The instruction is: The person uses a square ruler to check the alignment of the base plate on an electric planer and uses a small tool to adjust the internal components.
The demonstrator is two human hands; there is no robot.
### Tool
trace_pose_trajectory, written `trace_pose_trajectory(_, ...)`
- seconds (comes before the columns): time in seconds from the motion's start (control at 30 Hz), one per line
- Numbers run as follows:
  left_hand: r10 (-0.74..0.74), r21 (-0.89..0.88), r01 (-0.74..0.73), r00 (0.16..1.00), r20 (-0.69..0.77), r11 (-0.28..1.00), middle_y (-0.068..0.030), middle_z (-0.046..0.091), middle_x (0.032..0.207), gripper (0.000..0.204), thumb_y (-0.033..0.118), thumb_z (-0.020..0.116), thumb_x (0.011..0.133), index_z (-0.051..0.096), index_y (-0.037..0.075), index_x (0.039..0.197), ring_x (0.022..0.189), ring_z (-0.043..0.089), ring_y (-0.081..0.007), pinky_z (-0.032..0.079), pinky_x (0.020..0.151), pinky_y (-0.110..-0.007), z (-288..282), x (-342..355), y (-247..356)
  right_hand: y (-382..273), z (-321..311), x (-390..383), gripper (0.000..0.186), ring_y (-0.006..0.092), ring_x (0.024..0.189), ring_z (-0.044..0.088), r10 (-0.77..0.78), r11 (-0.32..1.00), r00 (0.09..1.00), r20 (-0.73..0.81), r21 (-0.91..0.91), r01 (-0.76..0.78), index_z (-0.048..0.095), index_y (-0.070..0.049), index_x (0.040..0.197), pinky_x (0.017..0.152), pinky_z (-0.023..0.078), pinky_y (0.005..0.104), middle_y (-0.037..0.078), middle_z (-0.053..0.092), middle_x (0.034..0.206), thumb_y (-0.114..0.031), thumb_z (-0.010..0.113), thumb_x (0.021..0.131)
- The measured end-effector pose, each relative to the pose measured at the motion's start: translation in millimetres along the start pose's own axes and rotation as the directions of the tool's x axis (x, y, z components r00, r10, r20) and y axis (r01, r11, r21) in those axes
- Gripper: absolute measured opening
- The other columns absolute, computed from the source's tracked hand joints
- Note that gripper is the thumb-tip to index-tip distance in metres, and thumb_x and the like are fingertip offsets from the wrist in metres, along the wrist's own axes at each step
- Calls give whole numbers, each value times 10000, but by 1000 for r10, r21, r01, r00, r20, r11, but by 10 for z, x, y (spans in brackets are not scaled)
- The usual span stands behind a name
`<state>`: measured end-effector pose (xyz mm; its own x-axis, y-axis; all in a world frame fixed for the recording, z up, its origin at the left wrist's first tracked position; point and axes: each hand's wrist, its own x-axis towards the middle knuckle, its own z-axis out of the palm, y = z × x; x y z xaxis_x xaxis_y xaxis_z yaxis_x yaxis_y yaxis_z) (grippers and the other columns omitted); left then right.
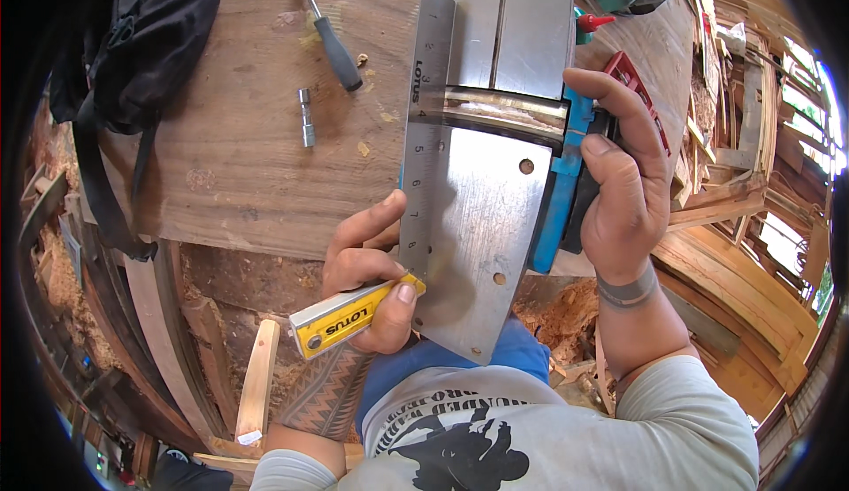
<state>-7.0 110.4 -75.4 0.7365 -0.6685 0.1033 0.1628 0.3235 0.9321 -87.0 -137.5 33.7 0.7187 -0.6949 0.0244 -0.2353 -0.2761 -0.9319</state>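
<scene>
A: Where is the main piece?
B: The planer sits sole up at the near edge of the counter, its tail end reaching out over the person's lap. The drum shows between its 2 metal plates.

A: And the hands?
B: The left hand pinches the yellow handle of a try square between thumb and fingers, with 1 finger stretched toward the blade. The right hand is at the planer's blue side, thumb and forefinger curled with their tips apart. The other fingers are hidden, so I can't tell whether it grips.

A: How far along is it?
B: I'd call it a check in progress. The planer is turned over, the drum is exposed, and the square's steel blade runs along the sole's left side, past the drum. Whether it touches all the way, I can't tell.

A: So what's left?
B: The check itself looks unfinished, since the square is up against the work. The screwdriver and the socket lie on the counter, in neither hand. Nothing here shows whether any adjusting is done.
</scene>
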Motion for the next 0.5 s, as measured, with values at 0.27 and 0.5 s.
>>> trace_pose_trajectory(0.27,-4,-13,4,1000,-11,1000,-294,530,1613,118,141,656,986,607,38,1016,1333,724,-436,627,1080,-489,28,9,30,-26,17,7,474,184,1139,618,-12,1000,1000,-8,11,13,732,67,1364,1046,473,304,129,699,1279,-41,540,944)
trace_pose_trajectory(0.5,-5,-3,5,1000,-15,1000,-294,536,1605,132,157,661,985,611,38,1014,1324,728,-430,620,1087,-485,11,-2,-9,3,16,24,447,192,1152,627,-36,999,999,3,-19,36,732,70,1359,1062,477,315,135,709,1277,-37,548,966)
